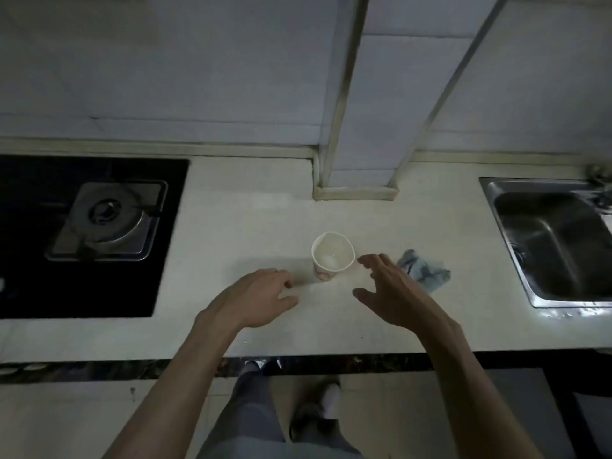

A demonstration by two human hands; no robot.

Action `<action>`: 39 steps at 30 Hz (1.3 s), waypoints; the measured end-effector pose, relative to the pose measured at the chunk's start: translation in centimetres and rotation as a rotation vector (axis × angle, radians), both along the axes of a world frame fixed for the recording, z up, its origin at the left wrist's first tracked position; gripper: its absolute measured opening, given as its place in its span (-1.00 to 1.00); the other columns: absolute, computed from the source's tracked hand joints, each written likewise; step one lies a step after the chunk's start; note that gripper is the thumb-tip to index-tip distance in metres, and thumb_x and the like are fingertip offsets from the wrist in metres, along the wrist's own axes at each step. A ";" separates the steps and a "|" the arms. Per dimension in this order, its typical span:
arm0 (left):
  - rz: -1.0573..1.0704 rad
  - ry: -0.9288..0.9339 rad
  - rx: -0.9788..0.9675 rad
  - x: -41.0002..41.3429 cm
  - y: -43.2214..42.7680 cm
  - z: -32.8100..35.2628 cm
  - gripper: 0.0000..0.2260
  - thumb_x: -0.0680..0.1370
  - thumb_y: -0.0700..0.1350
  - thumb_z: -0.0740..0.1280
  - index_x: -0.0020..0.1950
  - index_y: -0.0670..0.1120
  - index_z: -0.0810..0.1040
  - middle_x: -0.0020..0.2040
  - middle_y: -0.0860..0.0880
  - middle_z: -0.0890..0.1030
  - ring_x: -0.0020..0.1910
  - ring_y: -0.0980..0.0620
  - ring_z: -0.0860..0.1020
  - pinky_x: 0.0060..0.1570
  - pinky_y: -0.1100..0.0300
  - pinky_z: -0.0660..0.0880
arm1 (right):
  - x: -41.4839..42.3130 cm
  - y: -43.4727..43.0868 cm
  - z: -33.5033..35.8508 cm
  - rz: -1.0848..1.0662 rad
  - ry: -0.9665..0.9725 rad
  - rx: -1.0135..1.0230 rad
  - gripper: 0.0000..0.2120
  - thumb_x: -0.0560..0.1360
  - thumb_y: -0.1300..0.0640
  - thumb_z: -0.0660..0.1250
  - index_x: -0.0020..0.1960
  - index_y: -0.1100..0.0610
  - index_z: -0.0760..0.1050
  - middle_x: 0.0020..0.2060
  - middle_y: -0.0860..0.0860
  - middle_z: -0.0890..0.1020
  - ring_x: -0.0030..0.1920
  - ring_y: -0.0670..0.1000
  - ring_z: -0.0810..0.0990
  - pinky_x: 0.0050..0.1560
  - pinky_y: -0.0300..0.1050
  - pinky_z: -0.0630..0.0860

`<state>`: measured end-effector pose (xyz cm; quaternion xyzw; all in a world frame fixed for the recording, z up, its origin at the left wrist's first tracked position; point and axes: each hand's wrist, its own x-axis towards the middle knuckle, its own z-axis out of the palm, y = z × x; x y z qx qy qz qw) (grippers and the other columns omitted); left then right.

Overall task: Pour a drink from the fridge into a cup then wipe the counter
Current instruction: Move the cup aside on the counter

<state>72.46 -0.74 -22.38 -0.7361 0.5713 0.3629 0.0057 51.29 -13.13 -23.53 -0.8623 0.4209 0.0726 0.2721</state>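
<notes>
While left grip (255, 298) and right grip (394, 293) hover loose, empty, either side of cup (332, 256) on bench (265, 220) | step: pre-pour, no drink visible | next: probably fridge run

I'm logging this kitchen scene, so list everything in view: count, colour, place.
white paper cup with red print: one, white, upright mid-counter, between the hands.
crumpled blue-grey cloth: one, blue-grey, on the counter right of the cup.
off-white kitchen counter: one, off-white, across the middle.
black glass gas hob: one, black with a steel burner, set into the counter at left.
stainless steel sink: one, silver, set into the counter at right.
left hand: one, holds nothing, left of the cup.
right hand: one, fingers spread, holds nothing, between cup and cloth.
</notes>
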 end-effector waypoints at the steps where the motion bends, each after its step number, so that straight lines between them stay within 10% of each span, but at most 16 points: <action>1: 0.036 0.019 0.005 0.0 0.1 -0.5 -0.64 0.63 0.09 0.21 0.36 -0.05 0.43 0.27 0.00 0.50 0.19 0.04 0.49 0.09 0.20 0.40 | 0.3 -0.4 -0.5 0.011 0.003 0.012 -0.38 0.53 -0.04 0.35 0.48 0.11 0.20 0.39 0.10 0.36 0.29 0.09 0.47 0.23 -0.03 0.48; 10: 0.589 0.583 -0.056 -1.2 -2.9 -7.8 -0.50 0.58 -0.18 0.33 0.50 0.00 0.30 0.34 0.05 0.45 0.13 0.00 0.54 0.09 0.02 0.59 | 5.2 -2.4 -5.4 -0.076 -0.035 0.022 -0.02 0.40 0.04 0.51 0.56 0.20 -0.07 0.45 0.18 0.18 0.37 0.24 0.30 0.28 0.12 0.37; 22: 0.751 0.824 -0.077 -0.9 -5.6 -11.7 -0.47 0.55 -0.31 0.28 0.46 0.07 0.34 0.20 0.06 0.54 0.10 -0.06 0.60 0.04 -0.05 0.62 | 8.6 -1.4 -8.9 -0.198 -0.066 -0.082 -0.03 0.35 0.06 0.54 0.55 0.13 0.01 0.34 0.14 0.33 0.23 0.17 0.42 0.04 0.02 0.52; 31: 0.876 0.876 -0.149 3.4 -6.7 -11.6 -0.49 0.57 -0.28 0.23 0.48 0.08 0.34 0.30 0.01 0.52 0.11 0.00 0.59 -0.03 0.14 0.65 | 13.9 -3.3 -8.1 -0.147 -0.109 -0.070 -0.05 0.37 -0.02 0.54 0.53 0.10 0.02 0.35 0.13 0.31 0.23 0.13 0.42 0.05 -0.09 0.47; 39: 1.052 1.052 -0.346 13.0 -11.7 -9.8 -0.53 0.59 -0.32 0.23 0.47 0.00 0.35 0.32 -0.06 0.51 0.14 -0.05 0.58 0.20 -0.09 0.56 | 24.6 -9.5 -7.4 -0.044 -0.268 -0.141 -0.07 0.34 0.03 0.57 0.50 0.17 0.10 0.33 0.19 0.34 0.26 0.20 0.40 0.19 0.04 0.44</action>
